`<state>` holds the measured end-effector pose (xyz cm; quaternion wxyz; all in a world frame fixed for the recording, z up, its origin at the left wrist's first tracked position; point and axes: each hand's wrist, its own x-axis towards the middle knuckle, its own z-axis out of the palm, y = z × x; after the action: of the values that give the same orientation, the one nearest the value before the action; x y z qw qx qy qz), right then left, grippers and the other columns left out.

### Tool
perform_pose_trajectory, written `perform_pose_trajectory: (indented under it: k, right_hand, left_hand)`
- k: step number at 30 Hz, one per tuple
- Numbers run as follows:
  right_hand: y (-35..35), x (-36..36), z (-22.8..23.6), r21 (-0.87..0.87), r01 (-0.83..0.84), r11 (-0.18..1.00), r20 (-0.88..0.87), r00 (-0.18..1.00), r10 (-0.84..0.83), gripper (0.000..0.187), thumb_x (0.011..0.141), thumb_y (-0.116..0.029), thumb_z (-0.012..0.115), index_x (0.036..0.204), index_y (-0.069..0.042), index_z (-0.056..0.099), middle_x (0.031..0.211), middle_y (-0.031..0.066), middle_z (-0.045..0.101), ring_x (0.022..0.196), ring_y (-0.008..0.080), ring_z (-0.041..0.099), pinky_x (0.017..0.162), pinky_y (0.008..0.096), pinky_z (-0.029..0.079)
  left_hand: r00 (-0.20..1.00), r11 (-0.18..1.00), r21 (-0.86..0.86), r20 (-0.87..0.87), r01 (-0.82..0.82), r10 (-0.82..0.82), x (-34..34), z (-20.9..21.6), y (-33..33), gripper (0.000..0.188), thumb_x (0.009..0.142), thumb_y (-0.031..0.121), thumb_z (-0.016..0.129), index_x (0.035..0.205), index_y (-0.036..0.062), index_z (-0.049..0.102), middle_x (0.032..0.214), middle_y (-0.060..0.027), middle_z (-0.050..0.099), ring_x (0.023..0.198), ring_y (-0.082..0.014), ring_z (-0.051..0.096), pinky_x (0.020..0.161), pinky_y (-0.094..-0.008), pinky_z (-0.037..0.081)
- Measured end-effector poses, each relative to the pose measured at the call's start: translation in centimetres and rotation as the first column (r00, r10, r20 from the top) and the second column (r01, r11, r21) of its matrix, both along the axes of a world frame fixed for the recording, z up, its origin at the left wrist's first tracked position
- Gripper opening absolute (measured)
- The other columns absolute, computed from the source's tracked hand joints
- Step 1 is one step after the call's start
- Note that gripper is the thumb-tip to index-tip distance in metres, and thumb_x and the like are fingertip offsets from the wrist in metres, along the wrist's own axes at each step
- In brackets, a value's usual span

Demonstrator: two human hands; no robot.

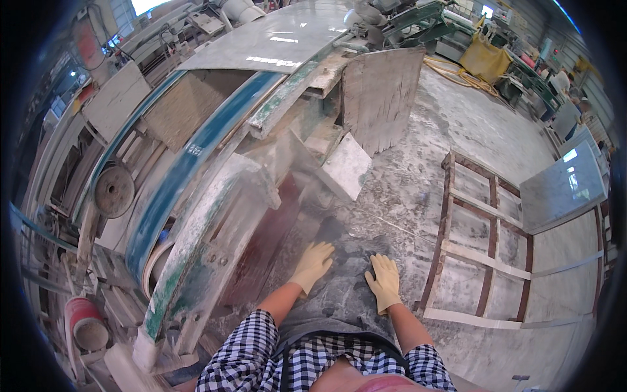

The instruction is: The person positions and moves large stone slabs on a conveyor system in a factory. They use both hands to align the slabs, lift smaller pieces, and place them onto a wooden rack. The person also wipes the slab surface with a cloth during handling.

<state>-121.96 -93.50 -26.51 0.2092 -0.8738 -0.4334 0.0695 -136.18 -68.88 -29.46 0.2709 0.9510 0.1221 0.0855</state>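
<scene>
Both my hands wear pale yellow rubber gloves and hold nothing that I can see. My left hand (pixel 313 266) reaches forward with its fingers stretched out, in front of the dark, wet-looking apron (pixel 343 291) on my body. A little to the right, my right hand (pixel 384 282) has its fingers extended and its thumb apart, close to the apron's other side. Nearest my left hand is the dusty machine's edge rail (pixel 192 242), white with worn green paint. Whether either glove touches the apron, I cannot tell.
A grey polished slab (pixel 271 46) lies on the machine past a blue strip (pixel 189 157). At right stands a low rusty frame (pixel 486 261) with pale crossbars, and a shiny slab (pixel 565 186) beside it. A board (pixel 382 98) juts out ahead; a yellow hose (pixel 457 78) lies beyond.
</scene>
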Motion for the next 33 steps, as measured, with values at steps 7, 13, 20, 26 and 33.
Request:
perform_pose_trajectory:
  k: [7,13,20,26,33]
  right_hand:
    - [0.0,0.0,0.0,-0.009,0.012,1.000,-0.033,0.999,-0.012,0.056,0.095,-0.030,0.063,0.144,-0.004,0.055,0.152,0.0199,0.052,0.145,0.0374,0.042,0.123,0.0517,0.026]
    - [-0.1,-0.3,1.4,0.095,-0.040,0.995,0.051,0.998,0.035,0.053,0.091,-0.028,0.065,0.136,0.000,0.058,0.141,0.0192,0.058,0.135,0.0367,0.048,0.115,0.0501,0.033]
    - [-0.5,-0.1,3.2,0.048,0.005,0.999,-0.039,0.999,-0.003,0.050,0.089,-0.025,0.067,0.131,0.000,0.060,0.132,0.0144,0.060,0.122,0.0322,0.053,0.105,0.0460,0.038]
    - [-0.8,-0.3,2.4,0.276,0.029,0.961,0.125,0.990,-0.066,0.039,0.081,-0.021,0.068,0.115,-0.003,0.063,0.109,0.0117,0.060,0.109,0.0304,0.054,0.093,0.0437,0.040]
    - [-1.2,0.1,1.2,0.280,0.066,0.958,0.120,0.987,-0.103,0.038,0.080,-0.024,0.070,0.112,-0.005,0.065,0.106,0.0082,0.059,0.107,0.0278,0.052,0.093,0.0428,0.039]
  left_hand:
    - [1.000,1.000,-0.003,0.015,-0.009,0.009,0.0,0.4,0.0,0.045,0.094,0.023,0.062,0.135,0.0038,0.064,0.143,-0.0149,0.062,0.139,-0.0323,0.050,0.120,-0.0497,0.034]
    - [0.999,1.000,0.004,0.040,-0.005,0.005,0.1,-0.7,0.2,0.044,0.094,0.022,0.063,0.134,0.0051,0.064,0.142,-0.0155,0.063,0.139,-0.0336,0.051,0.119,-0.0521,0.035]
    - [0.998,0.998,0.003,-0.010,0.065,-0.065,0.4,-2.2,1.6,0.045,0.092,0.024,0.064,0.133,0.0053,0.064,0.141,-0.0170,0.063,0.138,-0.0373,0.052,0.118,-0.0547,0.035]
    - [0.995,0.996,0.038,-0.056,0.083,-0.081,0.4,-2.2,1.8,0.046,0.091,0.021,0.066,0.134,0.0066,0.064,0.141,-0.0179,0.062,0.136,-0.0388,0.053,0.117,-0.0543,0.035]
    - [0.981,0.990,0.114,-0.181,0.088,-0.067,1.0,-0.6,0.5,0.048,0.091,0.021,0.066,0.136,0.0066,0.062,0.147,-0.0167,0.058,0.141,-0.0362,0.049,0.118,-0.0526,0.034]
